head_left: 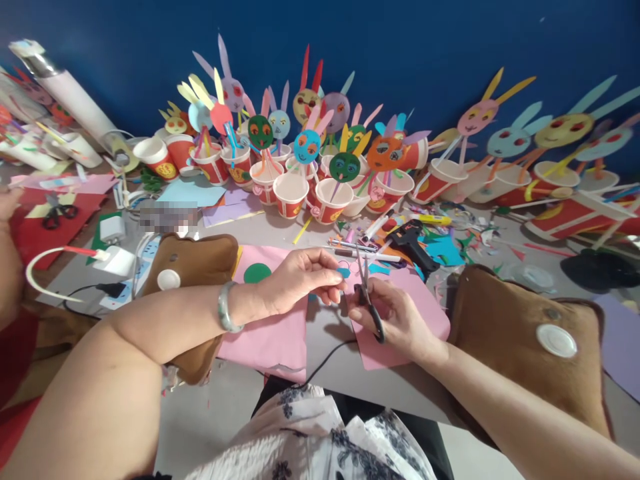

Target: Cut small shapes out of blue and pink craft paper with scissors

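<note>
My right hand (395,317) grips a pair of scissors (371,310) by its black handles, with the blades pointing away from me and slightly parted. Close to the blades, my left hand (310,280) pinches a small piece of blue paper (344,272) between thumb and fingers. Both hands hover over the table between two pink paper sheets. One pink sheet (280,333) lies under my left wrist with a green paper circle (257,273) on it. The other pink sheet (400,353) is beneath my right hand.
Paper cups (291,193) with rabbit-faced paper figures line the back. A black glue gun (411,243) lies among pens and paper scraps. Brown cushions (525,347) flank me. At left are a power strip (143,267), a co-worker's arm (10,267) and other scissors (59,212) on red paper.
</note>
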`<state>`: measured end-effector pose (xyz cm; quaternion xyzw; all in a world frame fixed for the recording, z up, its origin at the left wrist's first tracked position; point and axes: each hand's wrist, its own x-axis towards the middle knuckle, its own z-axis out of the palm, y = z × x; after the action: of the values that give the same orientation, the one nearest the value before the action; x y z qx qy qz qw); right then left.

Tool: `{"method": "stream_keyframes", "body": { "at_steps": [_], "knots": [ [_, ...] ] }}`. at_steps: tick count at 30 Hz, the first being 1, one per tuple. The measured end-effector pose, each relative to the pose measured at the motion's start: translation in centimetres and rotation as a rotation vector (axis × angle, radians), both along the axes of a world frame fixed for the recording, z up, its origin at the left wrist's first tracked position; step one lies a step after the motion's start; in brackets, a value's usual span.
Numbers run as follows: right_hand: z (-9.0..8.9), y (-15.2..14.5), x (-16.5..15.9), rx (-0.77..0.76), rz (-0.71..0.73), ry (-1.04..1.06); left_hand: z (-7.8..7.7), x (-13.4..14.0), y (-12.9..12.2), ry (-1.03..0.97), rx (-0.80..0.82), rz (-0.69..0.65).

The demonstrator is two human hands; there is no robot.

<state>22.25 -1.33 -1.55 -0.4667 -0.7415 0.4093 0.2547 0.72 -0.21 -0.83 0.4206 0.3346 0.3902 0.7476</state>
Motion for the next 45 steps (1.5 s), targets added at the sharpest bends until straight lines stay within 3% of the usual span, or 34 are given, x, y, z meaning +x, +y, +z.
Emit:
{"method": "stream_keyframes", "body": {
  "at_steps": [10,21,29,36,45],
  "knots": [
    [-0.3,-0.1,0.0,-0.062,0.117,-0.008,0.2,0.2,-0.4,-0.07,-0.08,-0.027],
    [-0.2,-0.3,0.0,-0.059,0.041,0.111,0.8,0.4,-0.6,0.043,-0.092,-0.008],
    [0.0,-0.6,0.1,0.081,-0.223,0.244,-0.2,0.3,-1.0,0.211,0.035,-0.065],
    [0.1,-0.9,-0.1,0.015,-0.208,0.283,-1.1,0.3,-1.0,0.266,0.113,-0.109],
    [-0.8,-0.6,0.1,0.078,-0.141,0.289,-0.7,0.6,-1.1,0.37,0.264,-0.066]
  ]
}}
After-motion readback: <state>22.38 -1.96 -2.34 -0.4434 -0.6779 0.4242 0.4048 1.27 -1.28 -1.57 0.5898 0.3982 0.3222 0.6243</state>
